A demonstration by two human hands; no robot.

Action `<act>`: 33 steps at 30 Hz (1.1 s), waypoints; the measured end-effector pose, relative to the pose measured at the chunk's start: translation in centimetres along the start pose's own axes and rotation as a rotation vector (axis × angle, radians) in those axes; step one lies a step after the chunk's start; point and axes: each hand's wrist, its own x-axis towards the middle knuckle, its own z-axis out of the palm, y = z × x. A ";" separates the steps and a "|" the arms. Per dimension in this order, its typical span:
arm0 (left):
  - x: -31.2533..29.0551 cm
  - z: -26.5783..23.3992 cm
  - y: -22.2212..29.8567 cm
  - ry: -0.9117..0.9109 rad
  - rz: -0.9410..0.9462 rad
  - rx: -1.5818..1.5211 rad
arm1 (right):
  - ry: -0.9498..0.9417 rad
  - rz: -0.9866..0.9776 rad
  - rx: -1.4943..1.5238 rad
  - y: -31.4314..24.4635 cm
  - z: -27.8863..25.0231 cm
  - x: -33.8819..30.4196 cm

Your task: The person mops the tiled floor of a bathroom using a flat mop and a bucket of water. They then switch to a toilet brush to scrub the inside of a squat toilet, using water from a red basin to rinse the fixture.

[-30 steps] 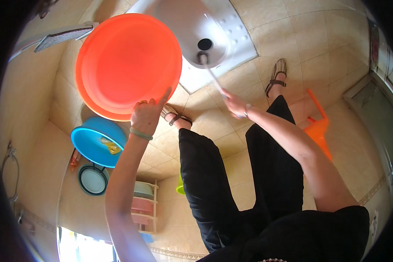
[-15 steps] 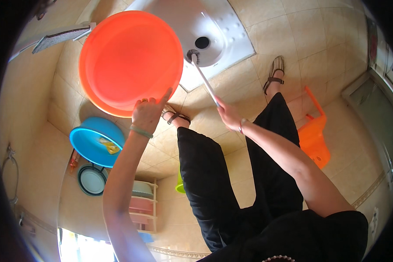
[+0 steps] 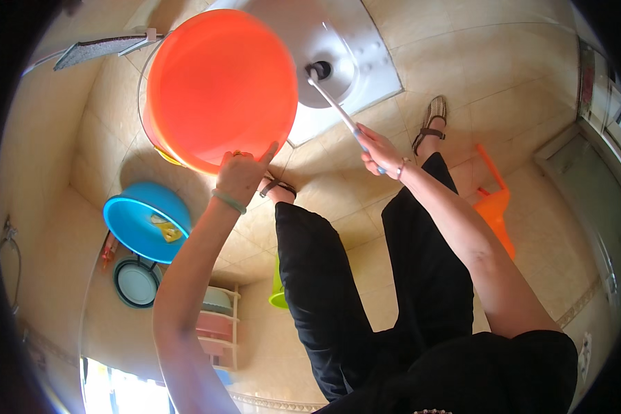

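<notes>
My left hand is closed on the near rim of a large orange bucket, which tilts beside the squat toilet. Its thin wire handle shows along the bucket's left side. In my right hand is the handle of a white toilet brush, fingers wrapped round it. The dark brush head reaches the left edge of the drain hole in the white squat toilet. Any water inside the bucket is hard to make out.
At left on the floor stand a blue basin with a yellow item inside and a folded grey-green basin. A shelf rack is near the wall. A green container sits behind my leg, an orange stool at right.
The brush head has moved from beside the drain hole to its left edge. My left hand has shifted and tipped the bucket, so more of its outer left side and wire handle shows.
</notes>
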 end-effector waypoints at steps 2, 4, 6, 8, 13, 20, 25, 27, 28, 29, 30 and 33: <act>0.2 0.1 0.3 -0.016 0.009 -0.003 | -0.049 -0.033 0.082 -1.2 1.9 1.2; 0.1 0.2 0.2 -0.034 0.005 0.023 | -0.099 -0.040 0.130 -2.8 3.1 2.0; 0.1 0.3 0.4 -0.036 0.005 0.026 | -0.081 -0.057 0.083 -3.8 3.6 1.8; 0.2 0.1 0.2 -0.025 0.000 0.009 | -0.049 -0.064 0.054 -4.5 3.8 1.6; 0.4 0.3 0.5 -0.013 0.031 -0.013 | -0.037 -0.073 0.026 -6.8 3.3 1.6; 0.8 -0.6 0.5 -0.073 0.033 -0.007 | -0.261 -0.030 0.379 -8.1 2.5 2.9; 1.0 -0.3 0.6 -0.109 0.052 -0.020 | -0.209 -0.044 0.297 -8.1 1.6 0.7; 0.8 -0.3 0.7 -0.115 0.050 -0.009 | -0.054 -0.090 0.028 -7.4 0.5 -0.5; 0.8 -0.3 0.6 -0.114 0.050 0.001 | 0.039 -0.094 -0.188 -7.1 -0.4 -0.8; 0.6 -0.1 0.7 -0.118 0.047 0.008 | 0.126 -0.095 -0.406 -6.7 -1.2 -0.8; 0.5 0.1 0.6 -0.108 0.039 -0.003 | 0.211 -0.095 -0.625 -6.1 -2.3 -0.8; 0.3 -0.1 0.1 -0.032 0.029 -0.019 | 0.311 -0.567 -1.324 -1.5 -8.9 2.9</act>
